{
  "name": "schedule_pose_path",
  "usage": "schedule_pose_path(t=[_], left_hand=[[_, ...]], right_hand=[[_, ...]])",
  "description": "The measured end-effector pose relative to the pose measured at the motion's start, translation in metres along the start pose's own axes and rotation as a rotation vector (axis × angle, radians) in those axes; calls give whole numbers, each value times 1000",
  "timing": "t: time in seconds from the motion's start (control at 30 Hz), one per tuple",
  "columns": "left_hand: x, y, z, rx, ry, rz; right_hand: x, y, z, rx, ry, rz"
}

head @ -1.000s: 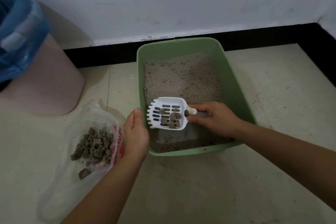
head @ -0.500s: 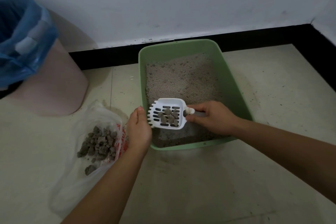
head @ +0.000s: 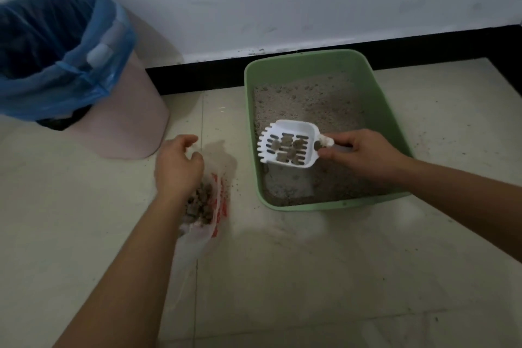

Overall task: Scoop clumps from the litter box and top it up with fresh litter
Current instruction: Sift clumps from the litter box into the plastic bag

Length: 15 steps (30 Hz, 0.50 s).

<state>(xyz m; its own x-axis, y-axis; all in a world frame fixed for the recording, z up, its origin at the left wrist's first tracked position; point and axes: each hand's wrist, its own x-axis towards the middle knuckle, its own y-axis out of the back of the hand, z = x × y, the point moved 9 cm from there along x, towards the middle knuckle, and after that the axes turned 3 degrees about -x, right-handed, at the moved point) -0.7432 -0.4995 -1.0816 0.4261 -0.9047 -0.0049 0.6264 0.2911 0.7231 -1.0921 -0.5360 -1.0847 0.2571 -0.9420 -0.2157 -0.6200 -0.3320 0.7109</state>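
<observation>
A green litter box (head: 250,110) with grey litter stands on the floor by the wall. My right hand (head: 364,151) grips the handle of a white slotted scoop (head: 288,144), held over the box's near left part with several dark clumps in it. Left of the box lies a clear plastic bag (head: 197,237) with red print, holding a heap of clumps (head: 202,203). My left hand (head: 178,167) is over the bag's far edge, fingers curled and pinching the thin plastic up.
A pink waste bin (head: 124,121) lined with a blue bag (head: 56,45) stands at the back left. Black skirting runs along the white wall behind. Litter grains are scattered on the pale tiled floor around the box.
My left hand moved away from the box's left wall to the bag and lifted its edge. The scoop rose a little and stays over the box. The camera view shifted left.
</observation>
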Motion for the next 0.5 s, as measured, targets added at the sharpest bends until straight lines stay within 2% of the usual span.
schedule_pose_path(t=[0.1, 0.13, 0.2, 0.3, 0.4, 0.5], left_hand=[[7, 16, -30, 465, 68, -125], [8, 21, -43, 535, 122, -173], [10, 29, -64, 461, 190, -197], [10, 44, -76, 245, 179, -73], [10, 55, -79, 177, 171, 11], [10, 60, -87, 105, 202, 29]], right_hand=[[4, 10, -28, 13, 34, 57], [5, 12, -41, 18, 55, 79], [7, 8, -72, -9, 123, 103], [9, -27, -122, -198, 265, 67], [-3, -88, -161, -507, 422, -73], [-24, -137, -188, -889, 667, -182]])
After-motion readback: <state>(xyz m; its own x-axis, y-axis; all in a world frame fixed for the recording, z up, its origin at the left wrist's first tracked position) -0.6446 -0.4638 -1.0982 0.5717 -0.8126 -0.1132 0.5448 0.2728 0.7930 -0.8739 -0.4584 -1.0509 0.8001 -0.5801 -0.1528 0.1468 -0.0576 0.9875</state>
